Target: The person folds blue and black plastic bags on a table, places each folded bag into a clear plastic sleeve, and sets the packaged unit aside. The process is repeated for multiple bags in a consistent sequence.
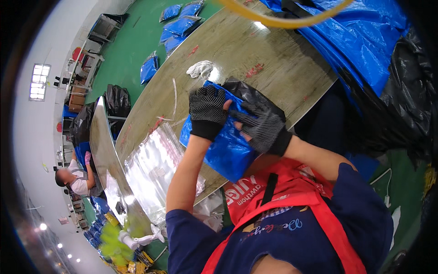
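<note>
A folded sheet of blue plastic [229,154] with a black side [253,90] lies at the table's near edge, in front of my body. My left hand [208,111], in a black dotted glove with a bare thumb tip, has its fingers curled over the upper left of the bundle. On the bundle's right side rests my right hand [261,126], gloved alike, fingers stretched to the left. Whether those fingers pinch the sheet is hard to see. To the left of the bundle lies a stack of clear plastic bags [155,171].
A white cloth [200,69] sits on the wood-look table [236,44]. Large blue and black sheeting [359,44] hangs over its right side. Bagged blue packs [181,25] lie on the green floor. At left are a fan [118,238] and another person [80,178] at a second table.
</note>
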A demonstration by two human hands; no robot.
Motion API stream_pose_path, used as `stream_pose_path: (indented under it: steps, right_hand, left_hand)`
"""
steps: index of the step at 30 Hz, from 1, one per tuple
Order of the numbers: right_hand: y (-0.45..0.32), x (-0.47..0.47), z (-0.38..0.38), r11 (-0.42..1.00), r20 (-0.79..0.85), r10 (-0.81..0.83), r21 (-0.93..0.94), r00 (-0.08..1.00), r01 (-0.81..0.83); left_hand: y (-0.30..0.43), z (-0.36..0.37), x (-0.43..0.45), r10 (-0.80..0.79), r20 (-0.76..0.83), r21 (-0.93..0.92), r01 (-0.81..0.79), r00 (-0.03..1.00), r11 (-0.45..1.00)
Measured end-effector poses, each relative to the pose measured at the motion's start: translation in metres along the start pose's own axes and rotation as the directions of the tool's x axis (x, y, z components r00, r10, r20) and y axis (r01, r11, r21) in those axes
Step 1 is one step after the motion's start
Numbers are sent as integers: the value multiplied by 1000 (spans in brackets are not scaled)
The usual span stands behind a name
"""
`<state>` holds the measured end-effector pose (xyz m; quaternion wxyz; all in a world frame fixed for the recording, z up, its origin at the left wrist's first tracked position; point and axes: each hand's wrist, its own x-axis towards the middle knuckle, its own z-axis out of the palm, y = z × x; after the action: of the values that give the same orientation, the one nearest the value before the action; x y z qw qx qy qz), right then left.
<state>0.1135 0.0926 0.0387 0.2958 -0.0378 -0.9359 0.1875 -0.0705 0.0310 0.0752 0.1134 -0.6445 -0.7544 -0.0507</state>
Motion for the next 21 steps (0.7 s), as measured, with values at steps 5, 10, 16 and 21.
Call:
stream_pose_path:
  steps: [5,10,16,21]
  right_hand:
    - [32,-40,6,982,-71,2,186,997,11]
    - [31,-50,-25,988,86,-148,64,985,143]
    - [33,-53,-69,984,-10,-67,164,998,68]
    - [56,-25,-83,422,205,672,685,712,-595]
  left_hand:
    - [-19,43,-11,37,51,-486,-8,998,874]
    - [-12,55,-15,54,225,-682,118,973,722]
    - [-8,33,-51,150,437,-896,413,887,165]
    - [24,30,-92,-55,176,-527,47,983,-849]
